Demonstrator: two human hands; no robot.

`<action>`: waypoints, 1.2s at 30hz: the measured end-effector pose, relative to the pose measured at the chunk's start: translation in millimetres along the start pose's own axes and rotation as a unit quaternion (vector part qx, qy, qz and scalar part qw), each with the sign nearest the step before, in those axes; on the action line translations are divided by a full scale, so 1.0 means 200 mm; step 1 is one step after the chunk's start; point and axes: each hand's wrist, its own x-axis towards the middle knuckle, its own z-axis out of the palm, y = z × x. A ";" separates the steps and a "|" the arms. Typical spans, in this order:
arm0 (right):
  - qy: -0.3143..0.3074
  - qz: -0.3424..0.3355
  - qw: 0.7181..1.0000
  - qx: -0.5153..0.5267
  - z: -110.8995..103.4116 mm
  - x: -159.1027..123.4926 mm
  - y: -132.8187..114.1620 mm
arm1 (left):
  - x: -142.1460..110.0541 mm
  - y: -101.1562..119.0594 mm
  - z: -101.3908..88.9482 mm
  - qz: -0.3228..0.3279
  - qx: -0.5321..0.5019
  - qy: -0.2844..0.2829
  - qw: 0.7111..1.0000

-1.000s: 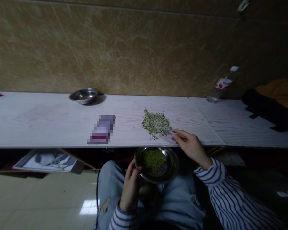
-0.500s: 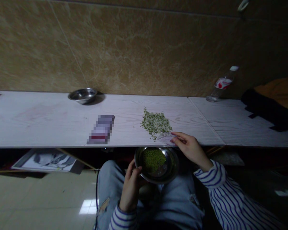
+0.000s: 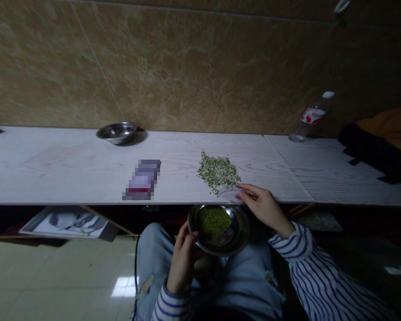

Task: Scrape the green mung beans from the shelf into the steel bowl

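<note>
My left hand [image 3: 183,254] grips the left rim of a metal bowl [image 3: 243,240], tilted above my lap just under the table's front edge. Small green beans [image 3: 214,220], which look like mung beans, lie in its left and back part. More green beans [image 3: 217,171] are spread in a loose patch on the table. At the near side of this patch, my right hand [image 3: 262,205] pinches a thin, clear plastic piece [image 3: 227,192] between thumb and fingers. It lies low against the tabletop, touching the nearest beans; its exact kind is unclear.
A second metal bowl [image 3: 116,133] stands by the wall. A blurred-out flat object [image 3: 142,179] lies on the white table [image 3: 70,174]. To the right are a plastic bottle [image 3: 312,118] and a dark and orange cloth item [image 3: 384,138]. Below the tabletop, an open drawer [image 3: 70,223] juts out at left.
The view has shifted very slightly. Both hands, the bowl, the clear plastic piece and the beans stay practically where they were.
</note>
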 end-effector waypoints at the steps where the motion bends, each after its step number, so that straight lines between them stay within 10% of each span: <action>1: -0.005 0.000 1.000 0.003 0.00 0.00 0.00 | 0.00 0.00 0.00 0.000 -0.001 0.002 1.000; 36: -0.001 -0.018 0.999 -0.040 0.03 0.01 -0.03 | 0.01 -0.02 0.00 -0.004 0.007 -0.005 1.000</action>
